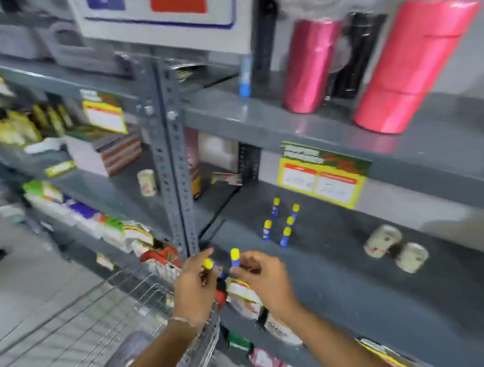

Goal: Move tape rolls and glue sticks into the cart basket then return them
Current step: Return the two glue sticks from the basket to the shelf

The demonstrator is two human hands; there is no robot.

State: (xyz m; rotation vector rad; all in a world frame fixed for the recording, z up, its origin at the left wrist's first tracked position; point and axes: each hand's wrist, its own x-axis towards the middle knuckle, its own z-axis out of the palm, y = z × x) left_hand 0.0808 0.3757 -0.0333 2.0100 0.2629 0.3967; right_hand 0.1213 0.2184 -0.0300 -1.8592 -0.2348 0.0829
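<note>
My left hand [194, 287] grips a blue glue stick with a yellow cap [210, 265], tilted, at the front edge of the grey shelf [338, 276]. My right hand [264, 280] pinches a second glue stick [235, 257] upright beside it. Several more glue sticks [282, 223] stand upright farther back on the same shelf. Two pale tape rolls [395, 248] sit on the shelf to the right. The wire cart basket [82, 318] is below my left arm at lower left.
A steel upright post [175, 164] divides the shelving. Another tape roll [147, 182] stands on the left bay's shelf. Tall pink foil rolls [414, 65] stand on the upper shelf. A yellow price label [321, 176] hangs from that shelf's edge. Packaged goods fill the lower shelves.
</note>
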